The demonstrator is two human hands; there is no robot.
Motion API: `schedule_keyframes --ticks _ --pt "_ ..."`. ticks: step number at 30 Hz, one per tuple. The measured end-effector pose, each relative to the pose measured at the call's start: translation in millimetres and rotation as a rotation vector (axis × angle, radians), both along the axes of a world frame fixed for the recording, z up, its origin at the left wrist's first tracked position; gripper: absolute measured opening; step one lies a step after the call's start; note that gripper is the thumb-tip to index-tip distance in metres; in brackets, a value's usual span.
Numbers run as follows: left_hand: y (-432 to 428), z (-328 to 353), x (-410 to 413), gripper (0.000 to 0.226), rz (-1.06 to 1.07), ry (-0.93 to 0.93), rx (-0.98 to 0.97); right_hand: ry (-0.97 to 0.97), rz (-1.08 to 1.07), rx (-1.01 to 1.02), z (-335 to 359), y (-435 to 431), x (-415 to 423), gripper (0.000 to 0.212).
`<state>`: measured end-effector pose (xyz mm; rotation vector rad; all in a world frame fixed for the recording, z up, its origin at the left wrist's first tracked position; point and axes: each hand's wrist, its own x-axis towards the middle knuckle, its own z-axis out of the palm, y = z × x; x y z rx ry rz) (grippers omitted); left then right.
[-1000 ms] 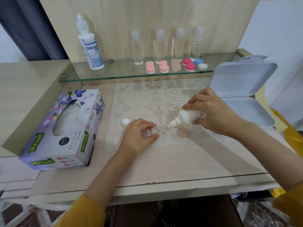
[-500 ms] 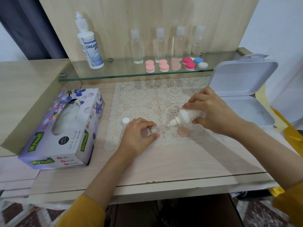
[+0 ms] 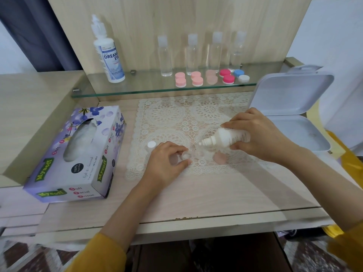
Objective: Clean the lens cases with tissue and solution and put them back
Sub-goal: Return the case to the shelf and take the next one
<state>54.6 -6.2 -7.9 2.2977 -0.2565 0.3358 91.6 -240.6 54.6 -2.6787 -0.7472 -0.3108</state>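
clear plastic lens case (image 3: 185,156), small and round, sits on the cream lace mat (image 3: 172,114). the left hand (image 3: 167,160) pinches it between thumb and curled fingertips.

the right hand (image 3: 259,136) is wrapped round a small white squeeze bottle (image 3: 227,138). the bottle is uncapped and tilted, nozzle pointing down toward the held case. the nozzle tip is near the left fingertips; contact cannot be told.

a pale pink round cap (image 3: 220,159) lies flat on the mat just under the bottle, between the two hands. a small white round cap (image 3: 151,144) lies just beyond the left hand's knuckles.

a floral cardboard tissue box (image 3: 78,154) stands well out to the left of the left hand. an open white plastic hinged box (image 3: 294,95) stands just behind the right hand, lid raised.

the glass shelf (image 3: 149,89) lies beyond both hands. it holds a row of coloured lens cases (image 3: 211,78), four clear plastic bottles (image 3: 192,55) and a tall white solution bottle (image 3: 110,55).
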Motion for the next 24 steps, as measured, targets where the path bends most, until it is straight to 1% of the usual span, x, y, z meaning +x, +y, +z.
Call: schedule_keyframes --ticks 3,6,8,10,12,14,17,18,22,24 --pt "0 -1 -1 0.034 -0.009 -0.012 -0.002 0.065 -0.062 0.139 2 4 -4 0.054" --pt "-1 0 -3 0.04 -0.006 -0.052 -0.016 0.143 -0.112 0.416 2 7 -8 0.049" --pt "0 3 -5 0.037 0.029 -0.172 0.004 0.168 -0.119 0.567 -2 9 -10 0.051" --pt "5 7 -4 0.034 0.099 -0.316 0.053 0.188 -0.126 0.664 -7 10 -10 0.052" --pt "15 9 -2 0.03 0.167 -0.375 0.105 0.194 -0.134 0.729 -13 12 -11 0.052" --pt "26 10 0 0.028 0.232 -0.317 0.163 0.188 -0.14 0.767 -19 13 -11 0.053" --pt "35 6 -1 0.031 0.264 -0.108 0.219 0.204 -0.151 0.787 -28 13 -10 0.054" --pt "36 4 -2 0.033 0.257 -0.065 0.219 0.211 -0.153 0.794 -31 12 -9 0.053" --pt "36 6 -2 0.034 0.26 -0.054 0.171 0.212 -0.142 0.825 -36 12 -9 0.053" --pt "29 14 -1 0.035 0.282 -0.047 0.086 0.215 -0.143 0.844 -38 13 -9 0.054"
